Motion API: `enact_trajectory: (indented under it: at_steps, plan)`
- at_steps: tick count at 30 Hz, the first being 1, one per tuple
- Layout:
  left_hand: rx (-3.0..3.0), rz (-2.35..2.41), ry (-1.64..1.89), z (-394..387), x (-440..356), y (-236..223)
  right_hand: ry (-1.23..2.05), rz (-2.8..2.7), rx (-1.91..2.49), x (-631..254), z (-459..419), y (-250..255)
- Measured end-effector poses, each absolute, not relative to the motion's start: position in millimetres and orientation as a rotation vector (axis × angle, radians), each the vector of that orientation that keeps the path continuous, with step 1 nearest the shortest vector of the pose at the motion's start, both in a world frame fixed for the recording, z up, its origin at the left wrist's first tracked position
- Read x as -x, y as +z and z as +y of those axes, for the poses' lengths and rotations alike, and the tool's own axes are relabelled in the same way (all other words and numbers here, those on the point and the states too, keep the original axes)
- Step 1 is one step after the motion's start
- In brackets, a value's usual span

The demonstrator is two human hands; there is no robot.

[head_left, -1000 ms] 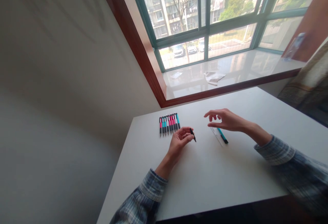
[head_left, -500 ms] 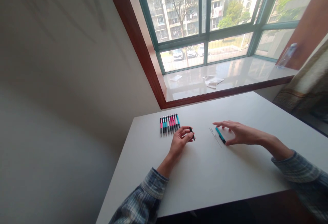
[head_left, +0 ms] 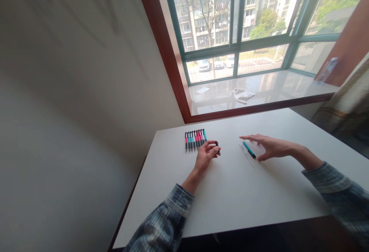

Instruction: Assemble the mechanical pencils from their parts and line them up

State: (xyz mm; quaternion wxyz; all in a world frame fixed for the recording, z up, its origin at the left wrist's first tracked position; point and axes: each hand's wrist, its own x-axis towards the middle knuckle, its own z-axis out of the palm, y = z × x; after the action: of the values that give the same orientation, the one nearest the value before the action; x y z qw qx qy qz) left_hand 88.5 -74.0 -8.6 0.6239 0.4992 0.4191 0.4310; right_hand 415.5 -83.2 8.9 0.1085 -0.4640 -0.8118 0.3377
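My left hand [head_left: 204, 159] is closed, pinching a small black pen part [head_left: 217, 148] between thumb and fingers above the table. My right hand [head_left: 273, 146] is open, its thumb and fingers spread at the right side of a teal pen barrel [head_left: 249, 149] with a black grip, which lies slanted on the tabletop. The thumb tip is close to the black end; whether it touches, I cannot tell. Just left of the barrel lies a thin, pale pen refill [head_left: 246, 156]. Beyond my left hand, several click pens [head_left: 193, 141] in red, teal and white with black grips lie side by side.
The white table [head_left: 245, 198] runs up to the red-brown window frame [head_left: 230, 113]. On the sill are a crumpled cloth [head_left: 243, 95], a paper [head_left: 202, 90] and a clear bottle [head_left: 328, 70]. A curtain [head_left: 337, 102] hangs at the right.
My right hand has come down and to the right, opening beside the teal barrel and uncovering it and the refill. My left hand keeps the black part, now tilted slightly differently. The view has shifted.
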Motion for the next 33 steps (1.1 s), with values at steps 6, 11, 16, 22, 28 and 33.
enact_trajectory:
  at_steps: [6,11,16,22,28,33]
  plan:
    - [-1.159,0.945,0.986,-74.6,-88.3,-9.1,0.955,-2.391,1.338,-417.6,-78.5,2.5]
    - [-1.169,0.952,1.005,-74.6,-88.5,-8.6,0.774,-2.332,1.292,-407.7,-80.2,2.6]
    - [-1.178,0.987,1.034,-76.3,-88.0,-1.9,0.544,-2.195,1.112,-353.4,-96.6,15.8]
    - [-1.189,0.979,1.050,-76.6,-87.4,5.9,0.462,-2.187,1.003,-301.3,-112.0,21.0]
    - [-1.214,0.950,1.029,-78.4,-89.7,8.6,0.395,-2.197,0.986,-297.9,-111.7,15.7]
    - [-1.217,0.939,1.015,-77.2,-89.7,7.8,0.333,-2.176,0.981,-294.6,-113.4,13.5]
